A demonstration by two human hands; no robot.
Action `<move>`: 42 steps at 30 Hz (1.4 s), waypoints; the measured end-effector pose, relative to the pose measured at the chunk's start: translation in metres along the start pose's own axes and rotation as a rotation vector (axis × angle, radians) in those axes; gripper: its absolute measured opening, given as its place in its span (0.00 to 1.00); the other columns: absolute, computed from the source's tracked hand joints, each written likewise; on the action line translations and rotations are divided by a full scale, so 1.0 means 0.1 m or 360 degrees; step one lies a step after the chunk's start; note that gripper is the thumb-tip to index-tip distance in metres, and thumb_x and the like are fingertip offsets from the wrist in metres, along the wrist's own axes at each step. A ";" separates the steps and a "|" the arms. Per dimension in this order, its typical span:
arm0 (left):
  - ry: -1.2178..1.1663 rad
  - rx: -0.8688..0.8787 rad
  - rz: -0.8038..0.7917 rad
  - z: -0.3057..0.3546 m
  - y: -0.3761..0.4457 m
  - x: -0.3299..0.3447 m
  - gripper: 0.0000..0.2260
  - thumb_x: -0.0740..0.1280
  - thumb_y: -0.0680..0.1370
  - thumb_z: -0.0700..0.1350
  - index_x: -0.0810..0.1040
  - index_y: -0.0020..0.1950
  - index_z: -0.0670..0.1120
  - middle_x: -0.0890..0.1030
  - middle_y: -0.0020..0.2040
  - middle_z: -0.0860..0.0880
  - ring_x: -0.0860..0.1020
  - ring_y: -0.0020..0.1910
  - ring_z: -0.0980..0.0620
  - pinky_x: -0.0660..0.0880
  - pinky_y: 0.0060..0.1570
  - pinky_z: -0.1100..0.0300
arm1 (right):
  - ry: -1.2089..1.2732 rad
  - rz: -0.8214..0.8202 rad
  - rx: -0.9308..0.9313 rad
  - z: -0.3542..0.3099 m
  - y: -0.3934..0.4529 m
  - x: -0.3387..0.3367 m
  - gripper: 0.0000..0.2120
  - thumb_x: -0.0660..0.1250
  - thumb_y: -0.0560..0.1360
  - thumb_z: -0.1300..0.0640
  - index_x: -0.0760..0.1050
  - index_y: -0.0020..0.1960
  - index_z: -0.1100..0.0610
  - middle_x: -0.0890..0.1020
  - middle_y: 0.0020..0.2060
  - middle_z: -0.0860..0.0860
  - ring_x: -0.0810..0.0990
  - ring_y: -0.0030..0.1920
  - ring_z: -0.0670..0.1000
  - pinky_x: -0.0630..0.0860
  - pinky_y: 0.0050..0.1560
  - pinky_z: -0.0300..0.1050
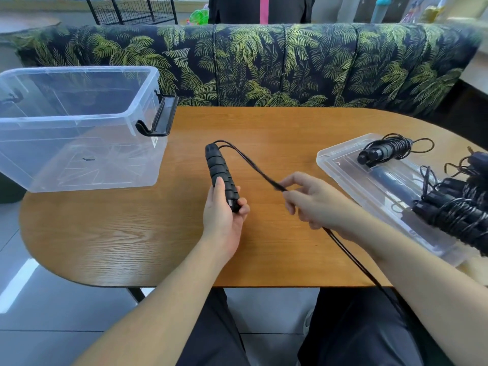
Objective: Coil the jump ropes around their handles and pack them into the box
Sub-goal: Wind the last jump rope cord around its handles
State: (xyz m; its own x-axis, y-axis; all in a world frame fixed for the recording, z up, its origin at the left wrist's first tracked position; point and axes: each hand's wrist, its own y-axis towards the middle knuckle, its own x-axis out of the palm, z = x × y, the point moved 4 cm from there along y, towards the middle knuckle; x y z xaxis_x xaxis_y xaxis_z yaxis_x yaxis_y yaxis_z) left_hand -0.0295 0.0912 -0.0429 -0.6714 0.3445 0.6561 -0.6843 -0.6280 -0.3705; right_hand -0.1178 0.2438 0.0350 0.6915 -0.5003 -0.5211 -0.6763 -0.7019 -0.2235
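My left hand (224,215) grips the lower end of a pair of black ribbed jump rope handles (220,170), held upright over the middle of the wooden table (105,233). A thin black rope (253,166) leaves the handles' top, arcs right and passes through my right hand (314,199), which pinches it. From there the rope runs down off the table's front edge past my right forearm. The clear plastic box (76,125) stands open at the far left, with nothing visible inside.
The box's clear lid (369,186) lies upside down at the right, holding several coiled black jump ropes (459,212), one at its far end (383,151). A leaf-patterned sofa (264,64) backs the table. A person stands behind it.
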 end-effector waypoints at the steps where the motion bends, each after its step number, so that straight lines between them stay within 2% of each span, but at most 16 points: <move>1: -0.0022 -0.0017 0.0039 0.00 0.02 0.01 0.15 0.63 0.84 0.53 0.73 0.66 0.45 0.74 0.50 0.44 0.71 0.32 0.53 0.67 0.30 0.61 | -0.0037 0.0002 -0.0072 -0.02 -0.04 0.05 0.09 0.62 0.83 0.52 0.76 0.60 0.41 0.77 0.30 0.46 0.68 0.29 0.48 0.65 0.26 0.40; 4: -0.0040 -0.0034 0.0047 0.00 0.06 0.07 0.21 0.66 0.81 0.57 0.73 0.66 0.44 0.74 0.49 0.45 0.70 0.31 0.54 0.66 0.30 0.62 | -0.0320 0.0040 -0.0251 -0.05 -0.15 0.22 0.12 0.60 0.83 0.45 0.74 0.62 0.31 0.77 0.25 0.39 0.67 0.25 0.47 0.66 0.27 0.42; 6: 0.0045 0.0002 -0.0018 0.02 0.05 0.10 0.29 0.70 0.72 0.62 0.74 0.65 0.45 0.73 0.46 0.46 0.69 0.31 0.54 0.69 0.33 0.61 | -0.0489 0.0057 -0.0311 -0.05 -0.20 0.32 0.14 0.58 0.83 0.44 0.73 0.66 0.30 0.81 0.29 0.42 0.68 0.23 0.45 0.68 0.27 0.42; 7: 0.0105 0.0021 -0.0044 0.02 0.05 0.10 0.29 0.72 0.68 0.61 0.74 0.63 0.46 0.73 0.46 0.47 0.69 0.32 0.55 0.71 0.36 0.60 | -0.0570 0.0066 -0.0340 -0.05 -0.21 0.36 0.15 0.58 0.83 0.44 0.73 0.67 0.31 0.82 0.30 0.45 0.69 0.23 0.46 0.69 0.27 0.42; 10: 0.0164 0.0035 -0.0127 -0.02 0.04 0.10 0.19 0.76 0.74 0.47 0.74 0.62 0.47 0.73 0.44 0.49 0.69 0.32 0.55 0.72 0.34 0.62 | -0.0752 0.0041 -0.0423 -0.07 -0.24 0.45 0.16 0.57 0.84 0.45 0.72 0.69 0.33 0.78 0.29 0.45 0.74 0.28 0.47 0.72 0.32 0.42; 11: 0.0166 0.0022 -0.0140 -0.04 0.05 0.09 0.16 0.74 0.77 0.40 0.74 0.62 0.46 0.73 0.43 0.49 0.69 0.32 0.55 0.71 0.33 0.62 | -0.0828 0.0018 -0.0452 -0.06 -0.25 0.47 0.16 0.56 0.84 0.46 0.72 0.70 0.35 0.79 0.31 0.46 0.75 0.30 0.47 0.75 0.35 0.45; 13: 0.0189 -0.0020 -0.0146 -0.05 0.04 0.07 0.12 0.69 0.79 0.35 0.73 0.60 0.45 0.74 0.43 0.48 0.70 0.31 0.55 0.70 0.32 0.61 | -0.0928 -0.0021 -0.0467 -0.04 -0.26 0.46 0.17 0.56 0.84 0.47 0.71 0.71 0.36 0.79 0.33 0.45 0.76 0.32 0.47 0.77 0.38 0.46; 16: 0.0240 -0.0064 -0.0220 -0.04 0.02 0.05 0.09 0.66 0.80 0.36 0.73 0.58 0.44 0.76 0.43 0.47 0.72 0.32 0.53 0.71 0.36 0.59 | -0.0904 -0.0026 -0.0417 0.02 -0.23 0.35 0.17 0.56 0.84 0.46 0.70 0.72 0.34 0.73 0.27 0.41 0.72 0.26 0.43 0.65 0.29 0.34; 19: 0.0253 -0.0097 -0.0279 0.00 0.02 0.05 0.07 0.65 0.81 0.38 0.74 0.59 0.43 0.78 0.42 0.46 0.76 0.37 0.50 0.75 0.44 0.54 | -0.0741 -0.0106 -0.0389 0.06 -0.24 0.32 0.15 0.56 0.84 0.45 0.71 0.69 0.36 0.73 0.25 0.43 0.71 0.24 0.44 0.64 0.26 0.35; 21: 0.0288 -0.0104 -0.0327 0.04 0.01 0.07 0.05 0.64 0.82 0.41 0.75 0.57 0.43 0.78 0.42 0.47 0.78 0.40 0.49 0.77 0.47 0.52 | -0.0596 -0.0129 -0.0335 0.11 -0.25 0.27 0.08 0.57 0.83 0.44 0.74 0.57 0.37 0.73 0.25 0.45 0.68 0.24 0.45 0.65 0.28 0.41; 23: 0.0468 -0.0093 -0.0365 0.08 0.00 0.07 0.06 0.63 0.82 0.45 0.75 0.54 0.44 0.78 0.44 0.48 0.78 0.40 0.51 0.77 0.42 0.53 | -0.0477 -0.0132 -0.0274 0.16 -0.25 0.19 0.08 0.59 0.82 0.41 0.75 0.48 0.41 0.71 0.24 0.45 0.65 0.25 0.47 0.64 0.29 0.47; 27: 0.0513 -0.0199 -0.0447 0.12 -0.04 0.00 0.12 0.60 0.83 0.49 0.75 0.52 0.41 0.73 0.42 0.47 0.68 0.31 0.53 0.63 0.24 0.62 | -0.0389 -0.0119 -0.0233 0.23 -0.25 0.03 0.11 0.61 0.80 0.39 0.78 0.46 0.42 0.71 0.25 0.45 0.66 0.27 0.47 0.64 0.31 0.46; 31: 0.0171 -0.0400 -0.0459 0.20 -0.03 -0.14 0.11 0.60 0.83 0.48 0.72 0.57 0.40 0.76 0.43 0.48 0.63 0.28 0.56 0.59 0.23 0.65 | -0.0299 -0.0266 -0.0211 0.34 -0.25 -0.08 0.08 0.61 0.82 0.45 0.79 0.54 0.41 0.74 0.32 0.46 0.66 0.29 0.46 0.65 0.32 0.41; 34: 0.0085 -0.0463 -0.0553 0.23 -0.05 -0.19 0.14 0.61 0.81 0.46 0.70 0.64 0.42 0.77 0.44 0.48 0.62 0.28 0.58 0.57 0.24 0.68 | -0.0159 -0.0270 -0.0161 0.41 -0.22 -0.14 0.08 0.62 0.82 0.48 0.80 0.56 0.42 0.74 0.33 0.43 0.68 0.28 0.41 0.65 0.31 0.32; 38: 0.0073 -0.0517 -0.0770 0.26 -0.13 -0.23 0.19 0.65 0.78 0.44 0.69 0.68 0.41 0.78 0.49 0.45 0.65 0.28 0.59 0.61 0.22 0.70 | -0.0107 -0.0196 -0.0040 0.47 -0.14 -0.17 0.06 0.67 0.79 0.45 0.83 0.51 0.43 0.73 0.27 0.43 0.69 0.27 0.40 0.65 0.29 0.30; 42: 0.0134 -0.0708 -0.1091 0.26 -0.18 -0.24 0.25 0.75 0.73 0.42 0.74 0.68 0.38 0.78 0.58 0.41 0.68 0.28 0.58 0.68 0.20 0.69 | -0.0102 -0.0142 0.0100 0.52 -0.07 -0.24 0.14 0.69 0.76 0.42 0.83 0.45 0.52 0.70 0.23 0.42 0.67 0.23 0.41 0.62 0.28 0.34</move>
State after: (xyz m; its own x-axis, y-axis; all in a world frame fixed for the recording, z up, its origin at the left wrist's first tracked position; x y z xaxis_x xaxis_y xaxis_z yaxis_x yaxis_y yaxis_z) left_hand 0.0066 0.0763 -0.0352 -0.0700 0.6136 0.7865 -0.9873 0.0703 -0.1426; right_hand -0.1432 0.2874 0.0062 0.7332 -0.4027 -0.5480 -0.6290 -0.7079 -0.3214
